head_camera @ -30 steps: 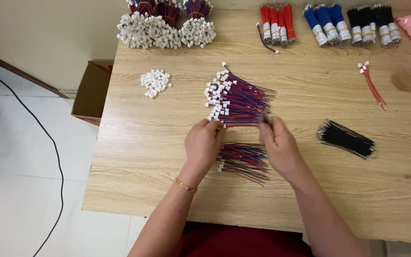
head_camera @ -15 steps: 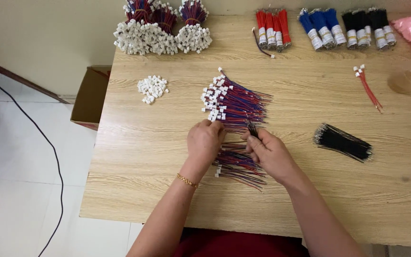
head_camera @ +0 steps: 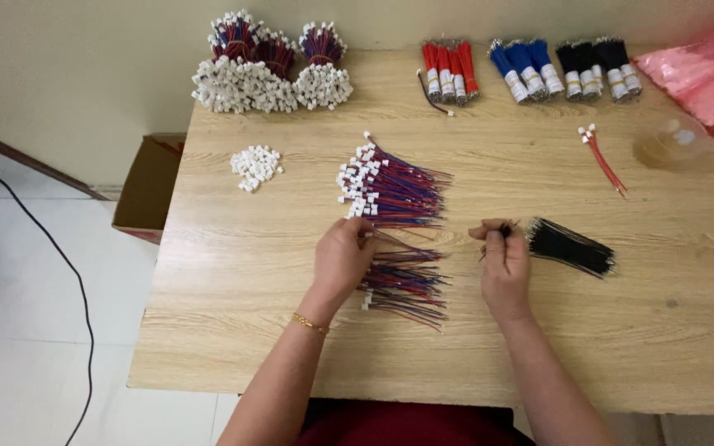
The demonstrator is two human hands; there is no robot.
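Pinching what looks like one black wire, the right hand [head_camera: 504,258] sits beside the black wire pile [head_camera: 572,247]. Left hand [head_camera: 342,258] grasps a connector atop loose red-blue wires [head_camera: 402,283] on the table [head_camera: 233,330].

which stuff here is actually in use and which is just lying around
In use: left hand on the red-blue wires; right hand pinching a black wire from the black pile.

Lying about: loose connectors, box, pink bag.
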